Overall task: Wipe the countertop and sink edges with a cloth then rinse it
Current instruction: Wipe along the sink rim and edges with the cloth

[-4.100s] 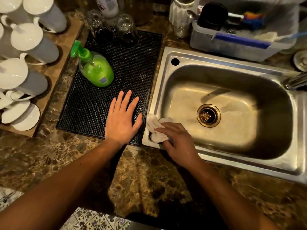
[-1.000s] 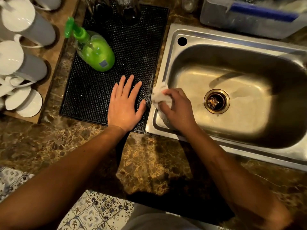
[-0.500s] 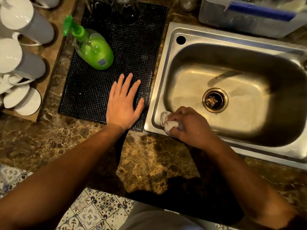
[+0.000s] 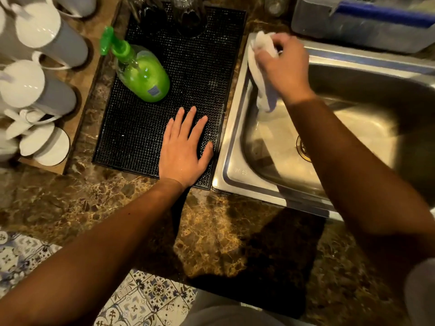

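My right hand (image 4: 283, 67) grips a white cloth (image 4: 262, 74) at the far left corner of the steel sink's rim (image 4: 231, 142). Part of the cloth hangs down over the rim into the basin. My left hand (image 4: 184, 149) lies flat with fingers spread on the black rubber mat (image 4: 188, 67), just left of the sink. The brown marble countertop (image 4: 211, 231) runs along the front. My right forearm covers most of the drain (image 4: 302, 148).
A green soap pump bottle (image 4: 141, 74) lies on the mat. White mugs (image 4: 40, 81) stand on a wooden board at the left. Upturned glasses (image 4: 188, 17) sit at the mat's far end. A grey plastic tub (image 4: 362, 29) stands behind the sink.
My right hand carried the cloth from the sink's near left corner up along the left rim to the far left corner. My left hand stayed flat on the mat.
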The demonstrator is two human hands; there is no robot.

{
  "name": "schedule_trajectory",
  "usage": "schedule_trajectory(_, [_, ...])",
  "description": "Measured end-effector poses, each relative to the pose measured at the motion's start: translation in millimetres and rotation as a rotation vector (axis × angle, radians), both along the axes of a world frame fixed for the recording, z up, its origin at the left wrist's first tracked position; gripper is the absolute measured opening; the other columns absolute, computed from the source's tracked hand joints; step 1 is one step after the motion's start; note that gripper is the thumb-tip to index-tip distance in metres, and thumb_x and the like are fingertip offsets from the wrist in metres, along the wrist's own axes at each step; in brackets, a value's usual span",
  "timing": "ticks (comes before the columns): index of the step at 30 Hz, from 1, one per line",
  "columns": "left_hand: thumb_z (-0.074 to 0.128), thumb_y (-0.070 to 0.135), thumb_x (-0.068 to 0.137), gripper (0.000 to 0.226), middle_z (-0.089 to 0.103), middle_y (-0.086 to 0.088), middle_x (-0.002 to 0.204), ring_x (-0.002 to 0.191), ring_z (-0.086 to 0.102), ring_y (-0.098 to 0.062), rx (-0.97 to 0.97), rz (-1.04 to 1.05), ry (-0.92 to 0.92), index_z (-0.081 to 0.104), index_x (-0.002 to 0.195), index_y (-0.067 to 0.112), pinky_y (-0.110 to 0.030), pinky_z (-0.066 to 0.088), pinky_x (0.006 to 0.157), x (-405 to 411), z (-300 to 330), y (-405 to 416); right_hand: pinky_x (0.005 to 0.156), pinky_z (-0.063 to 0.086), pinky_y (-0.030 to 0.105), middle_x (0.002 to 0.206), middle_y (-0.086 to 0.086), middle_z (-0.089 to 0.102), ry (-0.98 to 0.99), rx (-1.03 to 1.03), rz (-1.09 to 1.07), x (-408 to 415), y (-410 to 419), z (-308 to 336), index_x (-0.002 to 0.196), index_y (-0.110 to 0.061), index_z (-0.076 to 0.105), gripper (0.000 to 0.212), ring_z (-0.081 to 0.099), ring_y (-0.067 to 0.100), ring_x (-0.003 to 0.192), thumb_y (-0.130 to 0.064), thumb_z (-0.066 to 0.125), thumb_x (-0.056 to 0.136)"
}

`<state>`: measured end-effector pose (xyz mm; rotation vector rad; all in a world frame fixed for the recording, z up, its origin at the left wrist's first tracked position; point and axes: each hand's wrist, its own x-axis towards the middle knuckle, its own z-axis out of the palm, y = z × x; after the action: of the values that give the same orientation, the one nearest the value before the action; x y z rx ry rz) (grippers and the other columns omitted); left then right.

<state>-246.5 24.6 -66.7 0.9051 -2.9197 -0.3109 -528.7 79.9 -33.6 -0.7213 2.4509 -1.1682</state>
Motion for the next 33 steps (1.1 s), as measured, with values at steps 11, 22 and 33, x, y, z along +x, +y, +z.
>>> schedule_trajectory(11, [0.039,0.05,0.106,0.062,0.023,-0.009,0.172,0.161,0.012,-0.031,0.0,-0.007,-0.005,0.037,0.16,0.02,-0.051,0.013,0.129,0,-2,-1,0.099,0.045,0.037,0.138,0.011,0.052,0.259,0.271,0.161,45,-6,-22,0.133,-0.02,0.063,0.041,0.048,0.03,0.129,-0.034,0.056,0.095])
schedule_trajectory(22, [0.041,0.046,0.105,0.061,0.022,-0.008,0.172,0.161,0.012,-0.029,-0.015,-0.007,-0.001,0.036,0.16,0.02,-0.051,0.013,0.13,0,-1,1,0.078,0.04,0.027,0.119,0.003,0.057,0.086,0.137,0.357,137,84,-28,0.126,-0.022,0.068,0.038,0.055,0.023,0.112,-0.031,0.066,0.088])
schedule_trajectory(33, [0.042,0.045,0.103,0.061,0.024,-0.008,0.172,0.161,0.012,-0.029,-0.004,-0.002,0.008,0.038,0.159,0.02,-0.05,0.012,0.13,1,-4,1,0.085,0.043,0.03,0.117,-0.002,0.06,-0.102,0.214,0.558,141,134,-21,0.117,-0.03,0.075,0.041,0.053,0.02,0.111,-0.038,0.065,0.078])
